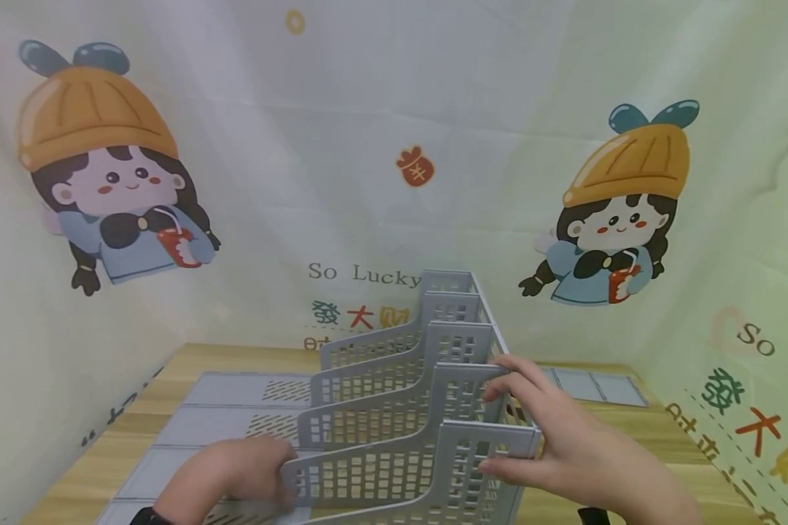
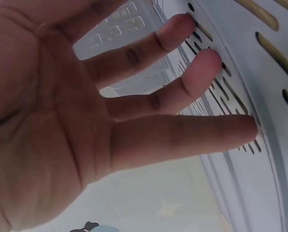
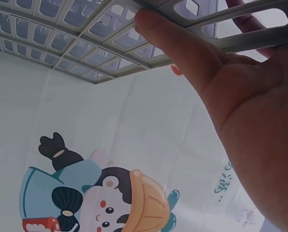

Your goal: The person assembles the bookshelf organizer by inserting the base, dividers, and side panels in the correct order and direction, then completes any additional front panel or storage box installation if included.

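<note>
A grey plastic file rack [image 1: 437, 394] with several perforated dividers stands upright in the middle of the head view. My right hand [image 1: 565, 430] grips its tall right side, the thumb across the nearest divider and the fingers over the side frame. In the right wrist view the thumb [image 3: 168, 41] lies along the rack's lattice. Low at the rack's left, my left hand [image 1: 249, 467] is beside the front end of a divider. The left wrist view shows its fingers [image 2: 182, 133] extended, tips at a slotted grey panel [image 2: 274, 193]; the thumb is hidden.
Flat grey panels [image 1: 217, 419] with slots lie on the wood-grain table [image 1: 177, 364] to the rack's left. Another grey panel section [image 1: 574, 385] extends behind the right hand. A printed cloth [image 1: 341, 182] hangs around the back and sides.
</note>
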Demonstrator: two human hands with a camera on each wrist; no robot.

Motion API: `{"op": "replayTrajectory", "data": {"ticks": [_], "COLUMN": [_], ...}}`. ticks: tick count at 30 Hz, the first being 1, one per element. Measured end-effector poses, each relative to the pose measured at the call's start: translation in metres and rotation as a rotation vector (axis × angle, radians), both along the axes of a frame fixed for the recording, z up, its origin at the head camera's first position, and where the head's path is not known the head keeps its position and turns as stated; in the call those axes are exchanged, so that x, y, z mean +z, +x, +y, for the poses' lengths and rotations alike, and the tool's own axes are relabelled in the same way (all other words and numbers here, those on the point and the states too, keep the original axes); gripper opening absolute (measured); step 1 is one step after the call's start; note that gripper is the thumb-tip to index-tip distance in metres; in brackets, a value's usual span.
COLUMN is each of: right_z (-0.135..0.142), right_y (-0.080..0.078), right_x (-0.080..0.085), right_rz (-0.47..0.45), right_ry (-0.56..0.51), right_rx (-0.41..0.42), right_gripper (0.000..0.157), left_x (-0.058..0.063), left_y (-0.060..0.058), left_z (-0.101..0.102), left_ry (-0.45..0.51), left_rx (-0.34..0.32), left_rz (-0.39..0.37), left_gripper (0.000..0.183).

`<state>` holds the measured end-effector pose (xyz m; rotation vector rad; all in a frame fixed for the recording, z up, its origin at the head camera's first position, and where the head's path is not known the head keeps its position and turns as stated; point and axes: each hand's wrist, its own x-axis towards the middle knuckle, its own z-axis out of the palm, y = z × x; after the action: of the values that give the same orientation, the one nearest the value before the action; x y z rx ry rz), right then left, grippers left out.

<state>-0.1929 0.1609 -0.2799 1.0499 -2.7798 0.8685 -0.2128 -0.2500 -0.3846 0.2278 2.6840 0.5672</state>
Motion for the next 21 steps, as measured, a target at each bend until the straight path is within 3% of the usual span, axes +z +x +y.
{"op": "replayTrajectory", "data": {"ticks": [8,21], "right_z": [-0.0014,-0.0032], "right_y": [-0.0001,0.0000], "right_x": [0.0011,0.0049], "right_rz": [0.042,0.054], "right_ry": [0.012,0.023], "right_rx": [0.014,-0.001], "right_gripper": [0.053,0.056], "left_x": [0.0062,0.0075], "left_y": [0.0021,0.0013], "left_z": [0.0024,-0.0044], "left_ry": [-0.070,-0.036], "left_rx": [0.036,0.012], "left_rz": [0.012,0.027], "left_gripper": [0.025,0.029]}}
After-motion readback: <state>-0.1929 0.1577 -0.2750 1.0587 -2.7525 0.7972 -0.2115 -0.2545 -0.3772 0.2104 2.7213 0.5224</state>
